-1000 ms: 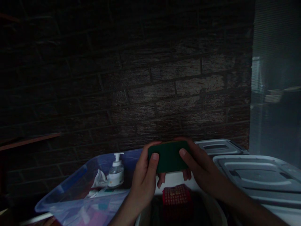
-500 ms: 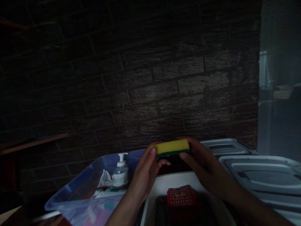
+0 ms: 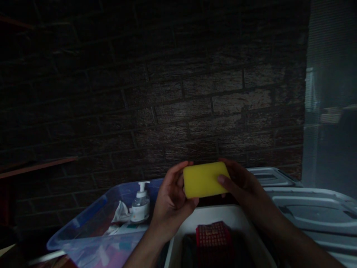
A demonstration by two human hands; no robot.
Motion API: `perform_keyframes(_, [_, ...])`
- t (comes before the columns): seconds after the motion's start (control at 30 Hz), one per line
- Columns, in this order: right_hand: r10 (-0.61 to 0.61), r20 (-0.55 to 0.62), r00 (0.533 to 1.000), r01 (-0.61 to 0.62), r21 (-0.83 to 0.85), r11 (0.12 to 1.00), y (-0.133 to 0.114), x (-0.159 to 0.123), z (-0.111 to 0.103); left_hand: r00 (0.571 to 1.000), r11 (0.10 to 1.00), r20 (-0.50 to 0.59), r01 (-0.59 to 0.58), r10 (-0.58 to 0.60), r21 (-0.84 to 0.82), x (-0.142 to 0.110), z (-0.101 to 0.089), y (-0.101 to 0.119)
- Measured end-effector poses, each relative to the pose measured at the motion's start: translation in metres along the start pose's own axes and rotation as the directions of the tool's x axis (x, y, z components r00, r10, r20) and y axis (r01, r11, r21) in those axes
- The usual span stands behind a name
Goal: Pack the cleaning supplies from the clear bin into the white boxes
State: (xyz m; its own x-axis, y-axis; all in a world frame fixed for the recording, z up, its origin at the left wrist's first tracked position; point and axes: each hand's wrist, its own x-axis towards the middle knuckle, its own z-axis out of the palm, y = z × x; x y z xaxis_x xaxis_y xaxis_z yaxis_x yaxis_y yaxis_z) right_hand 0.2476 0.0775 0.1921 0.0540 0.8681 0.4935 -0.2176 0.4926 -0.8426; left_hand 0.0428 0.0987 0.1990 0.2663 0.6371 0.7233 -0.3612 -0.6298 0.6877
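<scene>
A yellow sponge (image 3: pixel 205 180) is held between both hands above a white bin, its broad yellow face turned up toward me. My right hand (image 3: pixel 242 186) grips the sponge's right end, thumb pressed on the yellow face. Around the left end is my left hand (image 3: pixel 174 197), fingers behind the edge and thumb below the lower corner. Beneath the hands, the white bin (image 3: pixel 212 213) holds a red patterned packet (image 3: pixel 214 240) among dark contents. The sponge's green underside is hidden now.
To the left, a translucent blue bin (image 3: pixel 80 217) contains a clear pump bottle (image 3: pixel 140 204) and a white cloth (image 3: pixel 121 214). Grey lids (image 3: pixel 315 210) lie at the right. A dark brick wall (image 3: pixel 189 111) stands behind, and a wooden shelf edge (image 3: pixel 41 164) juts in at left.
The sponge has been tilted so its yellow face shows instead of the edge with the green layer. My left hand has rolled open around its end; my right thumb has moved onto the face.
</scene>
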Motion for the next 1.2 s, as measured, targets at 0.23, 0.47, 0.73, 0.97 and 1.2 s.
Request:
perform_keyframes(0.23, [-0.124,0.070,0.990,0.112,0.162,0.981,0.005,0.003,-0.002,0.979,0.972,-0.039,0.192,-0.199,-0.139,0.001,0.004,-0.004])
perform_keyframes(0.47, [-0.057,0.107,0.993,0.048,0.083,0.995,0.002,0.001,-0.005,0.982,0.989,-0.119,0.146,-0.143,0.013,0.000,-0.004,-0.009])
perform_keyframes(0.73, [0.096,0.014,0.995,-0.097,0.124,0.988,-0.001,0.006,-0.005,0.998,0.985,-0.031,-0.043,0.049,0.165,-0.001,-0.005,-0.009])
perform_keyframes(0.97, [-0.030,-0.029,0.999,0.030,-0.007,1.000,-0.010,-0.001,-0.007,1.000,0.998,-0.020,0.019,-0.018,0.058,0.000,0.003,-0.005])
perform_keyframes(1.2, [-0.053,-0.028,0.998,0.049,-0.120,0.992,0.004,0.001,-0.011,0.990,0.993,-0.130,-0.038,0.053,0.114,0.001,0.006,-0.008])
